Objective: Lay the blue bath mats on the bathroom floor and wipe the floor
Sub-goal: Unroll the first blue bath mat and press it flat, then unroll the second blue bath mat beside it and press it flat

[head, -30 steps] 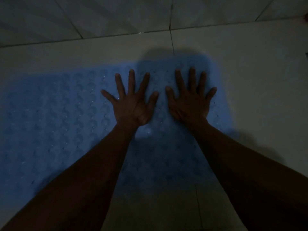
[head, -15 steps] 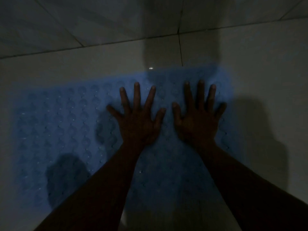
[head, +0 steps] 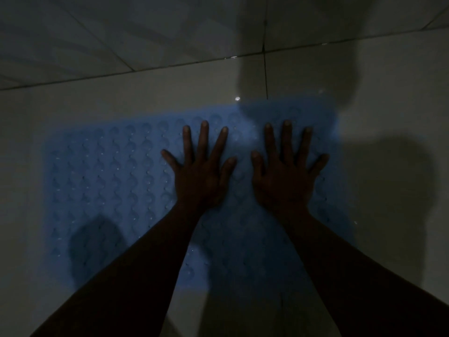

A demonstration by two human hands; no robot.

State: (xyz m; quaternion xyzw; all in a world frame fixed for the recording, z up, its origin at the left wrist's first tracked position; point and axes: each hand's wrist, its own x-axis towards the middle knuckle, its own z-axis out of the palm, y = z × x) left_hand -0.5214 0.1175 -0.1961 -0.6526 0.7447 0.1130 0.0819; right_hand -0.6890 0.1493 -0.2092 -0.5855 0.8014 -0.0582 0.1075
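A blue bath mat (head: 109,181) with rows of round bumps lies flat on the pale tiled floor (head: 388,98) in dim light. My left hand (head: 201,171) rests palm-down on the mat near its middle, fingers spread. Beside it, my right hand (head: 286,173) presses flat on the mat's right part, fingers also spread. Neither hand holds anything. Both forearms reach in from the bottom edge and hide part of the mat's near side.
The tiled wall (head: 121,32) rises just beyond the mat, meeting the floor along a dark joint line. A small bright glint (head: 237,99) sits on the floor at the mat's far edge. Dark shadows fall over the mat and floor.
The view has shifted, so the mat and both hands sit lower in the frame. The hands stay flat and spread on the mat in the same pose.
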